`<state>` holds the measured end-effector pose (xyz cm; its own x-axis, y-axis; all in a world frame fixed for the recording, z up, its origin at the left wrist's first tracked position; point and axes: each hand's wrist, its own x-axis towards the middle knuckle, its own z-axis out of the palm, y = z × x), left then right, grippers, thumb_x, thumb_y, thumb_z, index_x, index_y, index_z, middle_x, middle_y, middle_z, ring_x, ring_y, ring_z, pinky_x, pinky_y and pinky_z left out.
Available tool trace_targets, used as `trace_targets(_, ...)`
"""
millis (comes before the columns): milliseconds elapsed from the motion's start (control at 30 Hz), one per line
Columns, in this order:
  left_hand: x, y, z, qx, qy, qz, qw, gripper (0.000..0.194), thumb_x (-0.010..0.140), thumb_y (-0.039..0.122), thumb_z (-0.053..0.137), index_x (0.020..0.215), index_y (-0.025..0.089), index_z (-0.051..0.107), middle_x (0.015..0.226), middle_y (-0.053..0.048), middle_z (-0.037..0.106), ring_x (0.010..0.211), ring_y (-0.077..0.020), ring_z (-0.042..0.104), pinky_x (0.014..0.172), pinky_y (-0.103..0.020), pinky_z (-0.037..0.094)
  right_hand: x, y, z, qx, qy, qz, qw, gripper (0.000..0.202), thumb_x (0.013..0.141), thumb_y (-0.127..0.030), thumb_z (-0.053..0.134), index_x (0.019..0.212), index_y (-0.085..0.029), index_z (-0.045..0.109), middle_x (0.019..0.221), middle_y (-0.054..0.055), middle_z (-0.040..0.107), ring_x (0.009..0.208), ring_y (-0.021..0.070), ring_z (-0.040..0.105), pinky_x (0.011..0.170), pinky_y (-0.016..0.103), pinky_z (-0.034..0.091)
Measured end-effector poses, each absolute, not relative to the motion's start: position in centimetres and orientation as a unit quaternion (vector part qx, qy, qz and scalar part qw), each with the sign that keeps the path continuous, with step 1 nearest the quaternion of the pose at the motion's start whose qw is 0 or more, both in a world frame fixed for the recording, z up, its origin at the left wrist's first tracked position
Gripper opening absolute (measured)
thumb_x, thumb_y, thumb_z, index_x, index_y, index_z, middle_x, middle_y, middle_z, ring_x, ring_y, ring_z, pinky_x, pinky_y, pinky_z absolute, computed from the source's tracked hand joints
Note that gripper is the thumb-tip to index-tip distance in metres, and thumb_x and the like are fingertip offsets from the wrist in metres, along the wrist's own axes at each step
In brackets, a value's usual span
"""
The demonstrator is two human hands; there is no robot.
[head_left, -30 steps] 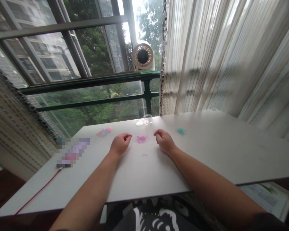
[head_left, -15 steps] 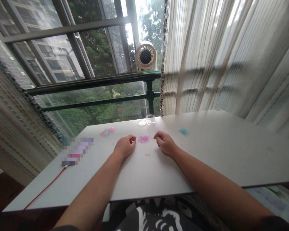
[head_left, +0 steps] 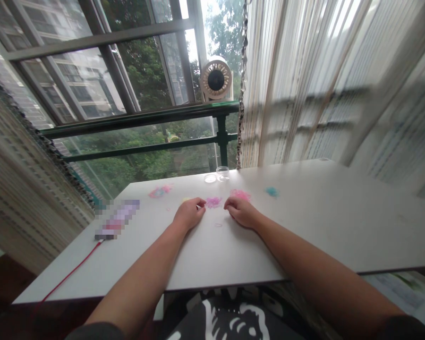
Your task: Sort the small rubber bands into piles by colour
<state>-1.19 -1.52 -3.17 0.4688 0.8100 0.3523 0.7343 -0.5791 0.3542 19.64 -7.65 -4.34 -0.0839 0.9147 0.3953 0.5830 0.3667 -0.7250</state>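
My left hand (head_left: 190,213) rests on the table at the left edge of a small purple pile (head_left: 213,202) that looks like tiny rubber bands. Its fingers are curled, thumb and forefinger close together; whatever they hold is too small to make out. On the other side of that pile my right hand (head_left: 243,212) is closed, fingertips pointing at the pile and their contents hidden. Just behind it lies a pink pile (head_left: 240,194), partly covered. A bit of a yellow pile (head_left: 186,199) shows behind my left hand. One small pale loop (head_left: 218,225) lies nearer to me, between the hands.
On the white table (head_left: 322,226) are a teal pile (head_left: 271,191), a mixed-colour pile (head_left: 159,191), a clear jar (head_left: 223,174) and its lid (head_left: 210,178). A blurred-out flat object (head_left: 118,219) with a red cable (head_left: 72,272) lies left. A fan (head_left: 216,79) stands by the window.
The view has shifted slightly. My hands have come a little closer together over the purple pile, and more of the pink pile and some yellow now show behind them.
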Motion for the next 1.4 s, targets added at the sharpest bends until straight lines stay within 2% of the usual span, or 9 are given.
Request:
trace_targets(133, -1.1, -1.6, -3.1, 0.853, 0.446, 0.258, 0.081, 0.019, 0.075, 0.026, 0.055, 0.091, 0.021, 0.065, 0.083, -0.002, 0.069, 0.074, -0.0171, 0.062, 0.071, -0.028, 0.047, 19.7, -7.6, -4.4, -0.522, -0.719, 0.193, 0.416, 0.010, 0.072, -0.015, 0.051, 0.072, -0.016, 0.061, 0.059, -0.003, 0.055, 0.057, 0.0109, 0.048, 0.056, 0.022, 0.035)
trace_targets(333, -0.2, -2.8, -2.6, 0.869, 0.361, 0.301, 0.154, 0.022, 0.075, 0.028, 0.059, 0.095, 0.019, 0.058, 0.078, -0.001, 0.068, 0.070, -0.0136, 0.062, 0.070, -0.026, 0.048, 19.6, -8.0, -4.2, -0.506, -0.729, 0.201, 0.416, 0.008, 0.072, -0.020, 0.057, 0.076, -0.015, 0.062, 0.050, -0.007, 0.046, 0.048, 0.0081, 0.040, 0.048, 0.020, 0.029)
trace_targets(467, 0.8, -4.1, -2.6, 0.885, 0.322, 0.294, 0.163, 0.023, 0.074, 0.026, 0.061, 0.095, 0.020, 0.054, 0.078, 0.000, 0.068, 0.069, -0.0129, 0.062, 0.068, -0.026, 0.048, 19.3, -8.2, -4.1, -0.491, -0.736, 0.207, 0.418, 0.010, 0.072, -0.021, 0.058, 0.078, -0.015, 0.063, 0.051, -0.006, 0.047, 0.048, 0.0079, 0.041, 0.047, 0.019, 0.028)
trace_targets(667, 1.7, -5.1, -2.6, 0.895, 0.322, 0.278, 0.133, 0.025, 0.073, 0.025, 0.062, 0.097, 0.021, 0.054, 0.078, 0.001, 0.068, 0.067, -0.0126, 0.061, 0.064, -0.024, 0.046, 19.0, -8.3, -3.9, -0.482, -0.748, 0.199, 0.411, 0.009, 0.072, -0.019, 0.056, 0.070, -0.014, 0.063, 0.056, -0.003, 0.054, 0.052, 0.0083, 0.044, 0.049, 0.019, 0.031)
trace_targets(833, 1.4, -5.0, -2.5, 0.894, 0.325, 0.281, 0.132, 0.027, 0.074, 0.028, 0.061, 0.099, 0.020, 0.053, 0.078, 0.001, 0.069, 0.067, -0.0128, 0.061, 0.064, -0.024, 0.046, 18.9, -8.6, -3.7, -0.477, -0.764, 0.175, 0.397, 0.007, 0.070, -0.015, 0.057, 0.068, -0.015, 0.063, 0.055, -0.004, 0.054, 0.050, 0.0077, 0.041, 0.049, 0.019, 0.030)
trace_targets(1033, 1.4, -4.9, -2.5, 0.895, 0.323, 0.276, 0.139, 0.032, 0.073, 0.027, 0.062, 0.103, 0.021, 0.053, 0.079, 0.000, 0.069, 0.069, -0.0139, 0.062, 0.067, -0.026, 0.048, 18.5, -8.8, -3.6, -0.489, -0.768, 0.140, 0.388, 0.008, 0.068, -0.011, 0.056, 0.066, -0.016, 0.062, 0.056, -0.004, 0.054, 0.051, 0.0079, 0.042, 0.050, 0.020, 0.029)
trace_targets(1167, 1.0, -4.1, -2.4, 0.878, 0.346, 0.300, 0.139, 0.032, 0.074, 0.025, 0.060, 0.104, 0.020, 0.053, 0.082, 0.000, 0.070, 0.072, -0.0140, 0.063, 0.071, -0.027, 0.048, 19.7, -8.2, -3.3, -0.535, -0.730, 0.102, 0.413, 0.008, 0.070, -0.015, 0.054, 0.069, -0.017, 0.061, 0.059, -0.002, 0.056, 0.054, 0.0101, 0.046, 0.052, 0.021, 0.032)
trace_targets(1267, 0.0, -3.1, -2.5, 0.857, 0.386, 0.322, 0.114, 0.029, 0.076, 0.025, 0.057, 0.104, 0.019, 0.053, 0.086, -0.002, 0.070, 0.076, -0.0149, 0.063, 0.075, -0.028, 0.049, 22.1, -7.2, -3.3, -0.600, -0.665, 0.053, 0.441, 0.013, 0.075, -0.020, 0.050, 0.074, -0.017, 0.062, 0.063, 0.001, 0.059, 0.058, 0.0128, 0.050, 0.056, 0.023, 0.034)
trace_targets(1400, -0.9, -1.7, -3.0, 0.847, 0.433, 0.304, 0.051, 0.036, 0.075, 0.028, 0.057, 0.109, 0.017, 0.054, 0.102, -0.008, 0.066, 0.090, -0.0202, 0.061, 0.085, -0.033, 0.046, 24.9, -6.0, -3.9, -0.660, -0.607, 0.011, 0.441, 0.015, 0.074, -0.020, 0.050, 0.069, -0.016, 0.063, 0.063, 0.004, 0.061, 0.059, 0.0154, 0.052, 0.057, 0.025, 0.035)
